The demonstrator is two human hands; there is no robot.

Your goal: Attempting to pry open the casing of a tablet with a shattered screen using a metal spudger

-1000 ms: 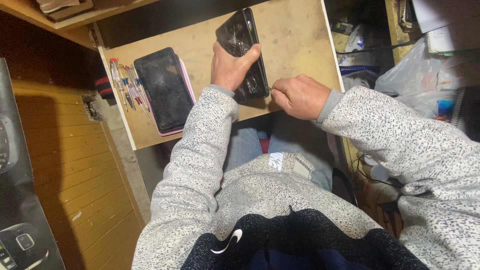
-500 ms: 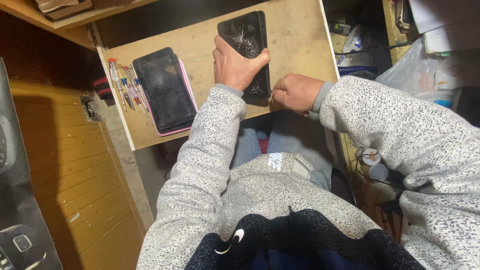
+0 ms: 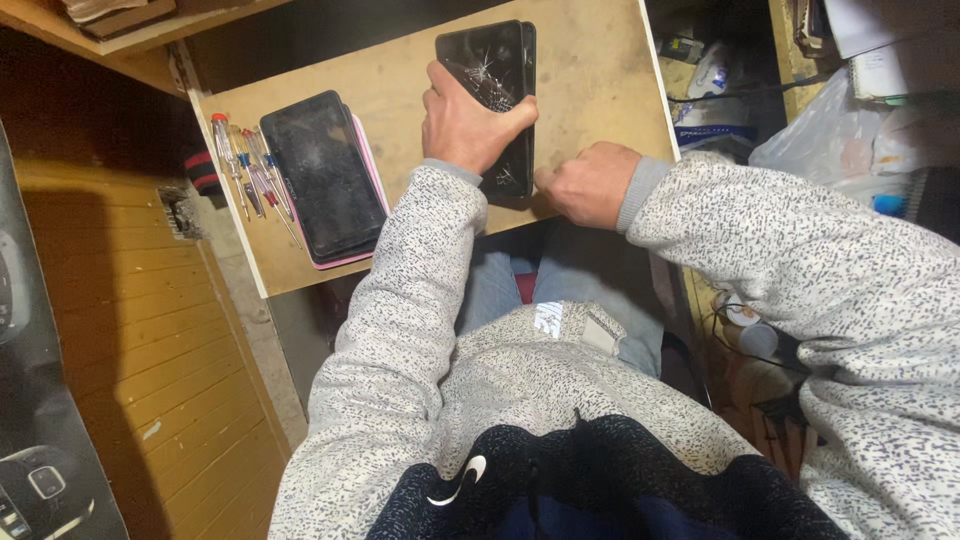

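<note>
A dark tablet with a cracked screen point(image 3: 492, 70) lies on a wooden board point(image 3: 600, 90) over my lap. My left hand point(image 3: 465, 125) presses down on it, fingers wrapped over its edges. My right hand point(image 3: 590, 183) is a closed fist at the tablet's near right corner; whatever it pinches is too small to make out. A second dark tablet point(image 3: 320, 175) rests on a pink-edged case at the board's left part, untouched.
Several small screwdrivers point(image 3: 245, 165) with coloured handles lie along the board's left edge. A wooden panel wall point(image 3: 130, 340) stands to the left. Plastic bags and clutter point(image 3: 840, 130) fill the right side, with cables below.
The view has shifted, so the board sits a little lower in frame. My left hand stays pressed on the cracked tablet, and my right fist remains at its near corner.
</note>
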